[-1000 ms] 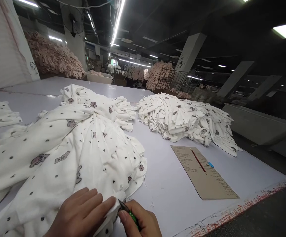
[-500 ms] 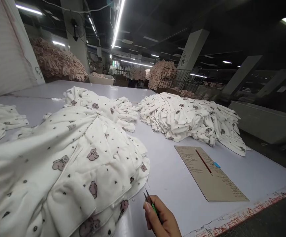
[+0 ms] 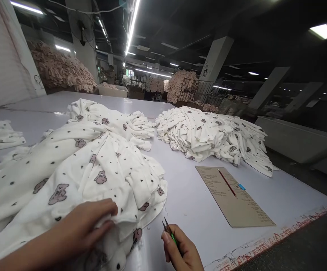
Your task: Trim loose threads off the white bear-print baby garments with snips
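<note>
While the left hand (image 3: 81, 226) pinches cloth (image 3: 101, 165), a card (image 3: 233, 197) lies near the snips (image 3: 166, 228).

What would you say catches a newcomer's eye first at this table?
The big heap of white bear-print garments fills the near left of the table, the left hand gripping it. Beside it the right hand holds green-handled snips; a second pile lies farther back.

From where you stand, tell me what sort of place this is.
Probably a garment factory finishing floor: heaps of white bear-print garments on a wide work table, pink fabric piles behind, and thread snips in the right hand.
</note>
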{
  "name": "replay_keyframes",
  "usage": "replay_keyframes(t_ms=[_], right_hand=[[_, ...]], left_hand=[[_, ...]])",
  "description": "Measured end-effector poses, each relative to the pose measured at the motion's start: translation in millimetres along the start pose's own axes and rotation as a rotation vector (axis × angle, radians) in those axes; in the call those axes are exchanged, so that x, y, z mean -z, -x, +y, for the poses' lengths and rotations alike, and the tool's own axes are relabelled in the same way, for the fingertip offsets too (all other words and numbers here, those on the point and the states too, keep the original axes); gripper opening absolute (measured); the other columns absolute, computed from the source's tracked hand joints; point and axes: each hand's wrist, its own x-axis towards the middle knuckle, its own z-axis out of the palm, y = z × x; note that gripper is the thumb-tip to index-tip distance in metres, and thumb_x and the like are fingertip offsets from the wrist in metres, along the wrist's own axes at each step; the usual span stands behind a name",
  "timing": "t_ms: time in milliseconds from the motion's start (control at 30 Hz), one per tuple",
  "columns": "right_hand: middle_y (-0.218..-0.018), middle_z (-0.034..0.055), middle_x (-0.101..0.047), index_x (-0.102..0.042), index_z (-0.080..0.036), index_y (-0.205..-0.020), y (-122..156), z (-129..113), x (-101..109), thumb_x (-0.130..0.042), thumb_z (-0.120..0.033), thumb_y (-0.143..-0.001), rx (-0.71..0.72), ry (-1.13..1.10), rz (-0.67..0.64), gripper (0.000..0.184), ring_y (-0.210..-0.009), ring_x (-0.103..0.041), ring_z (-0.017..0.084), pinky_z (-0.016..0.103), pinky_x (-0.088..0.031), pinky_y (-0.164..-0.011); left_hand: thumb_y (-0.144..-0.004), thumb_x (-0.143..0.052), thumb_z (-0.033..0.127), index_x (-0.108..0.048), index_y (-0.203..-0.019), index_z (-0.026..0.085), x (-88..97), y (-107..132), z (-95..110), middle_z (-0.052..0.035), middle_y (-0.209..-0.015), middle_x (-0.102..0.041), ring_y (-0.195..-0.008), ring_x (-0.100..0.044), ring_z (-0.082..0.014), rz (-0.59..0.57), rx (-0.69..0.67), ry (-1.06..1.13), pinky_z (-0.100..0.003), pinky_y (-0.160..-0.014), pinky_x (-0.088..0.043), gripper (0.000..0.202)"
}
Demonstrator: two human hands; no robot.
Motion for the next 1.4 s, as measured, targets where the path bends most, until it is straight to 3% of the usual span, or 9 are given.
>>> replay_keyframes(t_ms=[133, 300, 467, 633, 767, 867, 1000, 1233, 1400], right_hand=[[-0.057, -0.0041, -0.041, -0.051, -0.02, -0.071, -5.6, 3.6, -13.6, -0.046, -0.066, -0.084, 0.083, -0.12, 0.023, 0.048, -0.055, -0.037, 0.013, 0.024, -0.028, -0.056], [-0.061, -0.0076, -0.04, -0.05, -0.025, -0.092, -13.6, 0.7, -62.2, -0.07, -0.057, -0.067, 0.261, -0.276, -0.039, 0.045, -0.05, -0.036, 0.012, 0.021, -0.032, -0.048], [-0.083, 0.0002, -0.056, -0.056, -0.022, -0.096, -27.8, -3.6, -87.3, -0.061, -0.017, -0.068, 0.445, -0.054, -0.001, 0.029, -0.07, -0.052, 0.016, 0.022, -0.04, -0.06], [-0.074, 0.0011, -0.057, -0.059, -0.018, -0.081, -37.0, -12.3, -70.0, -0.043, -0.029, -0.088, 0.453, -0.11, -0.115, 0.02, -0.072, -0.053, 0.017, 0.024, -0.043, -0.065], [-0.068, -0.0007, -0.05, -0.057, -0.019, -0.074, -37.7, -26.8, -58.5, -0.042, -0.039, -0.091, 0.506, -0.101, -0.175, 0.03, -0.066, -0.047, 0.015, 0.024, -0.039, -0.062], [-0.067, -0.0011, -0.049, -0.056, -0.019, -0.07, -36.6, -39.6, -54.2, -0.048, -0.038, -0.089, 0.571, -0.044, -0.248, 0.027, -0.065, -0.045, 0.015, 0.026, -0.036, -0.062], [-0.07, -0.0002, -0.051, -0.057, -0.02, -0.073, -36.7, -49.8, -47.0, -0.048, -0.036, -0.09, 0.585, -0.006, -0.3, 0.025, -0.066, -0.047, 0.016, 0.027, -0.036, -0.064], [-0.062, -0.0044, -0.039, -0.044, -0.02, -0.067, -47.1, -42.9, -57.6, -0.044, -0.045, -0.093, 0.366, -0.121, -0.2, 0.037, -0.06, -0.04, 0.012, 0.022, -0.035, -0.056], [-0.089, 0.0015, -0.052, -0.051, -0.021, -0.095, -38.2, -40.2, -72.2, -0.051, -0.036, -0.092, 0.389, -0.105, 0.02, 0.015, -0.083, -0.053, 0.016, 0.022, -0.04, -0.063]], left_hand=[[-0.082, -0.058, 0.045, -0.063, -0.092, 0.029, 48.5, 17.5, -0.4, 0.0062, -0.092, -0.071, -0.082, -0.066, -0.014, 0.483, 0.064, 0.32, -0.011, -0.07, -0.05, 0.02], [-0.085, -0.055, 0.03, -0.06, -0.078, 0.024, 77.2, 3.1, 22.3, 0.0061, -0.07, -0.058, -0.065, -0.056, -0.0105, 0.617, -0.028, 0.485, -0.015, -0.059, -0.046, 0.011], [-0.09, -0.048, 0.03, -0.062, -0.085, 0.025, 80.8, -7.2, 18.3, 0.0034, -0.102, -0.058, -0.101, -0.053, -0.0157, 0.808, 0.023, 0.461, -0.019, -0.082, -0.046, 0.015], [-0.095, -0.031, 0.052, -0.051, -0.067, 0.02, 72.5, -4.2, -9.0, 0.0086, -0.052, -0.041, -0.041, -0.04, -0.0043, 0.437, 0.286, 0.852, -0.013, -0.041, -0.036, 0.047], [-0.061, -0.066, 0.071, -0.065, -0.1, 0.025, 38.8, -2.5, -8.7, -0.0002, -0.089, -0.067, -0.084, -0.065, -0.0232, 0.268, 0.123, 0.772, -0.028, -0.072, -0.053, 0.061], [-0.065, -0.078, 0.037, -0.061, -0.115, 0.032, 22.9, -3.1, 6.6, -0.0027, -0.128, -0.057, -0.112, -0.057, -0.0249, 0.256, -0.071, 0.522, -0.027, -0.09, -0.045, 0.053], [-0.083, -0.044, 0.015, -0.065, -0.093, 0.026, 29.1, -5.6, 18.0, -0.0002, -0.103, -0.063, -0.08, -0.063, -0.0125, 0.152, -0.132, 0.518, -0.018, -0.073, -0.046, 0.025], [-0.079, -0.061, 0.046, -0.059, -0.068, 0.019, 24.5, -11.7, 8.4, 0.0027, -0.069, -0.053, -0.073, -0.052, -0.0158, 0.041, 0.359, 0.931, -0.019, -0.065, -0.043, 0.03], [-0.078, -0.057, 0.053, -0.052, -0.061, 0.018, 17.8, -16.2, 8.8, 0.0051, -0.056, -0.047, -0.054, -0.046, -0.0113, 0.019, 0.384, 1.113, -0.019, -0.054, -0.04, 0.04]])
